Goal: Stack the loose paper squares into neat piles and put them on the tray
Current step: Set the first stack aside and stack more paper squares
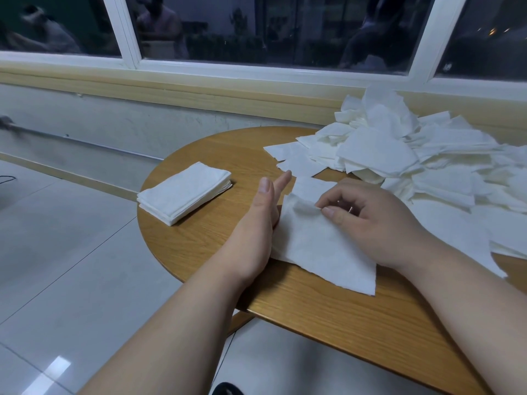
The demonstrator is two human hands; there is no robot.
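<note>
A round table point(328, 317) with a smooth, honey-coloured wood-grain top is carrying all the paper. On the left part of the table a neat pile point(184, 193) of soft white squares is sitting, several sheets thick, its edges lined up and its layers showing along the near side. Over the far right part of the table a loose heap point(413, 155) of the same thin, slightly crinkled paper is sprawling, with sheets lying at all angles and overlapping one another. Near the middle of the table, toward its near rim, a single sheet point(322, 252) is lying mostly flat, faintly embossed, with a ragged lower edge. The left hand point(262, 218) is standing on its edge on the table, touching the sheet's left side; its fingers point(282, 178) are lying straight and pressed together, with the thumb along the top. The right hand point(368, 215) is resting on the upper part of the sheet, its fingers point(330, 212) curling inward, thumb and forefinger pinching a small raised fold of the paper. Beyond the table's far side a white window frame point(131, 32) is holding dark glass, and to the left of the table a glossy, pale tiled floor point(71, 252) is catching the light.
</note>
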